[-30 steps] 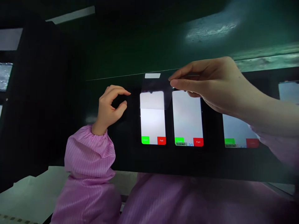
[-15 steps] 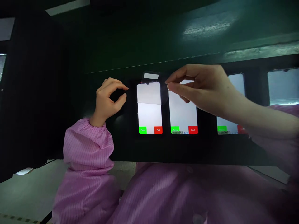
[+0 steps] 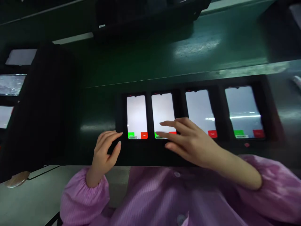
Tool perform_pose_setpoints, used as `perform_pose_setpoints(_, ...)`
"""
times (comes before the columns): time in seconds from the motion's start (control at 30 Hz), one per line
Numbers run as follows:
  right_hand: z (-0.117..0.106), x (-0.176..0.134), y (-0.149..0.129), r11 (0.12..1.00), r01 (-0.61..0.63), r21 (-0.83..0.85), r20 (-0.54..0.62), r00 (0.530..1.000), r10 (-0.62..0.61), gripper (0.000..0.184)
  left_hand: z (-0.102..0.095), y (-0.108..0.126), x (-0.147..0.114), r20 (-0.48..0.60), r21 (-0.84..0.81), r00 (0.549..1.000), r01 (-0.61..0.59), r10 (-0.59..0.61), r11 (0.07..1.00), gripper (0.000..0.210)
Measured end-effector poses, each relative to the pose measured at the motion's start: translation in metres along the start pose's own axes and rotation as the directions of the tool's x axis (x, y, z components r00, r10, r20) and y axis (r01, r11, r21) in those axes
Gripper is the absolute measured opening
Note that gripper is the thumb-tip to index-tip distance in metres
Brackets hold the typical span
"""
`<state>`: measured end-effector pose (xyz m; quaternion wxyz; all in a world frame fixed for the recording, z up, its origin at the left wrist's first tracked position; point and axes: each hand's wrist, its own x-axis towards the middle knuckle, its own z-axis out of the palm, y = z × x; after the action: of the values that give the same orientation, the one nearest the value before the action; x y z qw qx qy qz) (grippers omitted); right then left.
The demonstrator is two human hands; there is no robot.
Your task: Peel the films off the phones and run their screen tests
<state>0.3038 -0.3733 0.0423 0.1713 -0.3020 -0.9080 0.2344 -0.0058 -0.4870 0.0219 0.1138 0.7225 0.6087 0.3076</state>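
Several phones lie in a row on the dark work surface, screens lit white with green and red boxes at the bottom. My right hand (image 3: 192, 141) hovers over the lower part of the second phone (image 3: 162, 110), fingers spread and nothing in them. Its index fingertip is over that screen; whether it touches I cannot tell. To the left of the first phone (image 3: 136, 114), my left hand (image 3: 104, 153) is half curled, thumb and fingers apart and holding nothing. A small barcode strip (image 3: 132, 137) shows along the first phone's bottom edge.
Farther right are a third phone (image 3: 198, 105) and a fourth phone (image 3: 243, 103). A dark partition (image 3: 56, 103) stands on the left, with more lit screens beyond it. A green surface (image 3: 141, 66) stretches behind the row, and a dark box-like object (image 3: 145, 18) is at the back.
The view has shifted. My right hand has moved down from the first phone's top to the second phone, fingers now spread. The clear film raised over the first phone no longer shows there.
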Motion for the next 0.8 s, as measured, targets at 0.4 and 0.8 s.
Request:
perform_pose_setpoints(0.4,-0.002,-0.115,0.02,0.864,-0.364,-0.348,-0.409,0.888,0.21,0.036,0.03,0.016,-0.035,-0.084,0.327,0.993,-0.048,0.08,0.944,0.055)
perform_pose_setpoints(0.8,-0.029,-0.144,0.059,0.816,-0.48,-0.322,-0.544,0.799,0.256,0.03,0.073,0.047,0.004,-0.145,0.356,0.988,0.006,0.049,0.934,0.04)
